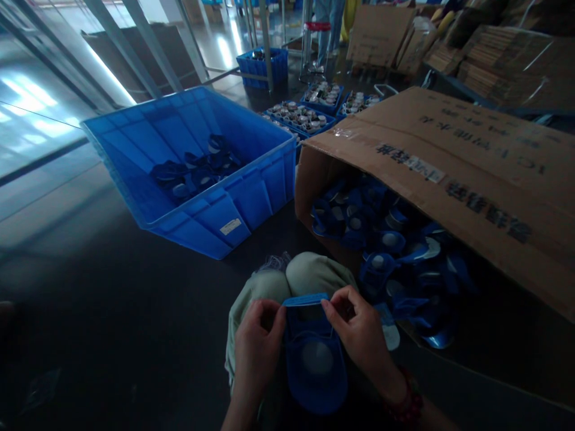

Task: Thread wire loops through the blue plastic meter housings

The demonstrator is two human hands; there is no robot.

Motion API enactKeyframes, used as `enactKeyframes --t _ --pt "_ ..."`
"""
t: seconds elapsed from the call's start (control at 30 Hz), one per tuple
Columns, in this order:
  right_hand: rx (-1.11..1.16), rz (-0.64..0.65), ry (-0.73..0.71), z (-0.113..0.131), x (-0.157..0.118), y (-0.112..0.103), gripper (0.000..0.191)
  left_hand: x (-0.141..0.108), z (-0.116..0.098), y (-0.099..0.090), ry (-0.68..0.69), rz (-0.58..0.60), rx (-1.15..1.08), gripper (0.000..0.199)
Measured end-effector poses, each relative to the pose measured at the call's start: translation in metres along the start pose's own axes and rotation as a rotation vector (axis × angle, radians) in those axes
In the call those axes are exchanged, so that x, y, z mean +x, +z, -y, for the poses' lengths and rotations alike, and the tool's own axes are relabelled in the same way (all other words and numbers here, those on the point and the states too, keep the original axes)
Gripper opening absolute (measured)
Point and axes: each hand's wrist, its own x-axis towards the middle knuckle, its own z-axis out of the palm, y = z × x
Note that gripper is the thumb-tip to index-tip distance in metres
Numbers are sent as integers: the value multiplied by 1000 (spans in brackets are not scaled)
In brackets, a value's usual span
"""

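A blue plastic part (316,365) with a round pale disc in its lower half lies over my lap. Its narrow upper edge is a lighter blue strip. My left hand (260,335) pinches the left end of that strip between thumb and fingers. At the strip's right end, my right hand (359,326) grips it the same way, thumb on the near side. Similar blue parts (377,263) spill from the open cardboard box (449,149) on the right. More of them (202,173) lie inside the large blue bin (224,218) ahead on the left.
Blue trays (332,123) of small round pieces stand on the floor behind the bin. Farther back are another blue bin (278,66), metal frames, a stool, stacked cardboard (485,57) and a standing person's legs (330,27).
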Motion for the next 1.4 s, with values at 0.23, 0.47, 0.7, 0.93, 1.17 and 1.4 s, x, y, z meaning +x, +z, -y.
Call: enactKeyframes --t 0.23,0.47,0.7,0.93,1.17,1.4 --pt "-5 24 -106 -2 4 1 17 1 -1 -1 22 17 51 22" --pt "-29 -6 -252 -4 8 5 12 6 1 -1 94 48 75 24" --pt "142 101 -194 -26 -30 10 11 -31 16 1 261 58 122 17" --pt "369 147 -104 -18 -50 14 10 -68 30 -4 64 27 -76 17" --pt "407 224 -26 1 -32 19 20 -61 15 -12 39 16 -70 18" --pt "415 287 -9 -17 -39 17 24 -68 29 13 611 -240 483 24"
